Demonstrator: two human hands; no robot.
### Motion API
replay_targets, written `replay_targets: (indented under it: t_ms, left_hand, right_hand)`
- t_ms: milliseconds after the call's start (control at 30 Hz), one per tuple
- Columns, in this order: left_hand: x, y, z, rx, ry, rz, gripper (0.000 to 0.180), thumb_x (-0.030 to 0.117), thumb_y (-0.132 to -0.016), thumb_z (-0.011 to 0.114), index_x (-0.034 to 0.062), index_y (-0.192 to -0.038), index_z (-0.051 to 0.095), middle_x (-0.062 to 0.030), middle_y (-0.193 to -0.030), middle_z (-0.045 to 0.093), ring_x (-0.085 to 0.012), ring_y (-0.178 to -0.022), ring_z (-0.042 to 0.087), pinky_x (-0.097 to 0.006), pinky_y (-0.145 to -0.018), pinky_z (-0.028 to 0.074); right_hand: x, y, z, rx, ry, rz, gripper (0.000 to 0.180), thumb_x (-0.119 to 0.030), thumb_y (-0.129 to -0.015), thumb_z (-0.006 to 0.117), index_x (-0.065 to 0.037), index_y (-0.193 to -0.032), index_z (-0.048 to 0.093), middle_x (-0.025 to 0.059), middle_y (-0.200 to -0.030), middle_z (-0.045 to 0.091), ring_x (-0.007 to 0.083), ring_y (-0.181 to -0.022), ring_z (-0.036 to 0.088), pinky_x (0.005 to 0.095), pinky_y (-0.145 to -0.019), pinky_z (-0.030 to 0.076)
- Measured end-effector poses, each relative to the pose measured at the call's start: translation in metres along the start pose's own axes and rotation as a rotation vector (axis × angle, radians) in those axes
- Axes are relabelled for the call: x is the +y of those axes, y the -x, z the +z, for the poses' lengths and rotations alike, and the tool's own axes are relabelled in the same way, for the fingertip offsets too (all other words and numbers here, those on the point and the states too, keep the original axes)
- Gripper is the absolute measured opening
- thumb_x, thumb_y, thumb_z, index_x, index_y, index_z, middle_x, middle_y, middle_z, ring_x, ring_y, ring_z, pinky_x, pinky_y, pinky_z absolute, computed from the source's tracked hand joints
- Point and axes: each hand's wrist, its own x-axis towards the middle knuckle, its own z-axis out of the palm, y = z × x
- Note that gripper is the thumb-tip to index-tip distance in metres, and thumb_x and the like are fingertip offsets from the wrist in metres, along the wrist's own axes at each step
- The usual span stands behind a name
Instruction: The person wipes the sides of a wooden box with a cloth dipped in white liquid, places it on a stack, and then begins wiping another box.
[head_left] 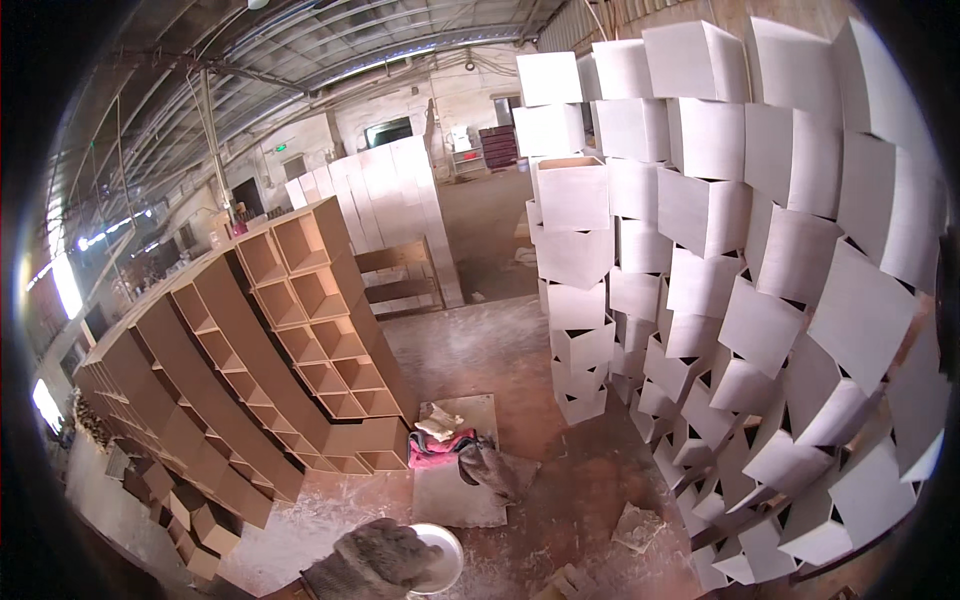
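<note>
At six o'clock a hand in a coarse, fuzzy grey knit glove [372, 560] grips a smooth, glossy white bowl [437, 560] — probably plastic or enamel. At nine o'clock stand brown open boxes [300, 330] of matt raw board, wood-like; at three o'clock the stacked white boxes [720, 270] look smooth and matt, painted. The floor [560, 490] is rough, dusty concrete, with pink and pale cloth rags [440, 440] on a flat grey slab [455, 495] — and corrugated metal roofing [330, 50] at twelve.
</note>
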Motion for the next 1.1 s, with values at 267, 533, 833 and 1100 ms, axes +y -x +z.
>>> replay_targets:
  t_ms: [267,533,833,1100]
  left_hand:
    - [-0.098,0.141,0.055,0.093,0.015,-0.138,0.032,0.031,-0.076,0.069,0.0147,-0.104,0.066,-0.0065,-0.094,0.065,-0.0243,-0.091,0.061,-0.036,-0.084,0.048]
    - [-0.207,0.304,0.127,0.119,0.015,-0.359,0.031,0.035,-0.078,0.07,0.0183,-0.103,0.066,-0.0027,-0.093,0.068,-0.0223,-0.088,0.063,-0.035,-0.078,0.051]
    - [-0.268,0.324,0.152,0.054,-0.311,-0.433,0.051,0.035,-0.075,0.066,0.0138,-0.12,0.053,-0.0145,-0.113,0.059,-0.0339,-0.102,0.056,-0.049,-0.085,0.045]
    - [-0.289,0.282,0.103,0.298,0.05,-0.422,0.048,0.018,-0.069,0.071,0.0068,-0.113,0.057,-0.0133,-0.112,0.058,-0.0341,-0.107,0.053,-0.043,-0.096,0.042]
  right_hand:
    - [-0.041,-0.009,0.051,-0.026,0.391,0.16,0.069,-0.04,-0.075,0.064,-0.012,-0.134,0.042,0.0191,-0.142,0.034,0.0392,-0.129,0.034,0.057,-0.105,0.028]
    - [-0.091,-0.022,0.078,-0.384,0.25,0.588,0.079,-0.065,-0.076,0.053,-0.017,-0.137,0.04,0.0097,-0.139,0.038,0.043,-0.128,0.031,0.0641,-0.103,0.02]
    - [-0.131,-0.013,0.095,-0.083,0.039,0.951,0.109,-0.068,-0.07,0.06,-0.001,-0.145,0.019,0.0316,-0.149,0.01,0.0542,-0.137,0.0,0.0619,-0.11,0.001]
    - [-0.143,-0.014,0.103,-0.061,0.171,0.736,0.071,-0.007,-0.072,0.052,0.003,-0.138,0.031,0.0349,-0.142,0.025,0.0553,-0.134,0.013,0.0587,-0.112,0.013]
